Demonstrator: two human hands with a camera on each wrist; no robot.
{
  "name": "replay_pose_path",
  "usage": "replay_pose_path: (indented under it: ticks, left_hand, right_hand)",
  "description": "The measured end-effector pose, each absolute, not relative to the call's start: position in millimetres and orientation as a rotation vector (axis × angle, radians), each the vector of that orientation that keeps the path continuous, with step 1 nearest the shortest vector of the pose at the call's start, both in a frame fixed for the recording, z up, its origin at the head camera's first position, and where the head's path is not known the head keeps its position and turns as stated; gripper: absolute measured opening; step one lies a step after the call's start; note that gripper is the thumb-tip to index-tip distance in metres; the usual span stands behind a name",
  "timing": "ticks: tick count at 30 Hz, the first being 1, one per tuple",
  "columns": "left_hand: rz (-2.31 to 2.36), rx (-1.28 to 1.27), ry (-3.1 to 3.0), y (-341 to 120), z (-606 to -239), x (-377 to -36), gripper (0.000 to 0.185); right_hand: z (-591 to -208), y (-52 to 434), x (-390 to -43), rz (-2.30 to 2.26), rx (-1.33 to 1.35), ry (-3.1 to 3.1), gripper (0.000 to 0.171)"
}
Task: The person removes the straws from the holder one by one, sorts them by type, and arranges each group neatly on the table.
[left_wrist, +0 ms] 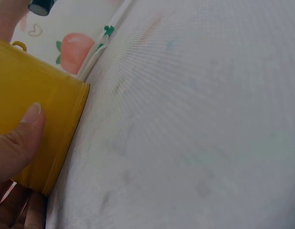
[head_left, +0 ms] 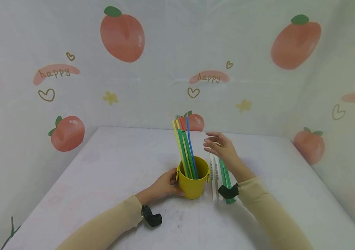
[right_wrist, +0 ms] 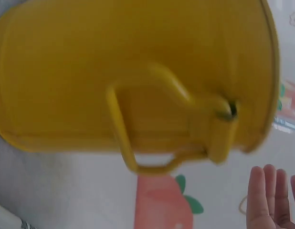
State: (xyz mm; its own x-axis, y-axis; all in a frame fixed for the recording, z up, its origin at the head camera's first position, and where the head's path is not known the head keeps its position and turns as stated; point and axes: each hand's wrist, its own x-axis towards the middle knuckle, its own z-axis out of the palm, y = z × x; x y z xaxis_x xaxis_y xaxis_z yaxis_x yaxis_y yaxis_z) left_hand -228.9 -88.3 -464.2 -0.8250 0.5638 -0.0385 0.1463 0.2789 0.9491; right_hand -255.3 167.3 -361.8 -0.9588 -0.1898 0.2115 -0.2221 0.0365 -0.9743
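A small yellow metal bucket [head_left: 191,187] with side handles stands upright on the table. Several long, thin straws [head_left: 186,152], green, yellow, blue and red, lean inside it. My left hand [head_left: 164,184] grips the bucket's left side low down; its thumb [left_wrist: 18,143] lies against the wall in the left wrist view. To the right of the bucket my right hand [head_left: 222,147] hovers with fingers extended, holding nothing. Below it lie white paper-wrapped straws [head_left: 213,180] and green-wrapped straws [head_left: 225,177], partly hidden by the right wrist. The bucket's handle [right_wrist: 121,129] looms close in the right wrist view.
The white table [head_left: 127,149] reaches back to a hanging cloth [head_left: 165,41] printed with peaches, hearts and words. The cloth also rises along the left and right sides. A black band with a camera [head_left: 152,218] sits on the left wrist, another [head_left: 228,191] on the right.
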Motion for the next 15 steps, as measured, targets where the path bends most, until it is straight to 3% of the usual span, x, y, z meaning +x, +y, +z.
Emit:
replay_pose_path:
  ticks: [15]
  left_hand:
    - [1.553,0.631,2.199,-87,-460,-227,0.084]
  right_hand:
    - [-368,137,-244,1.902,0.622,-2.379,0.039]
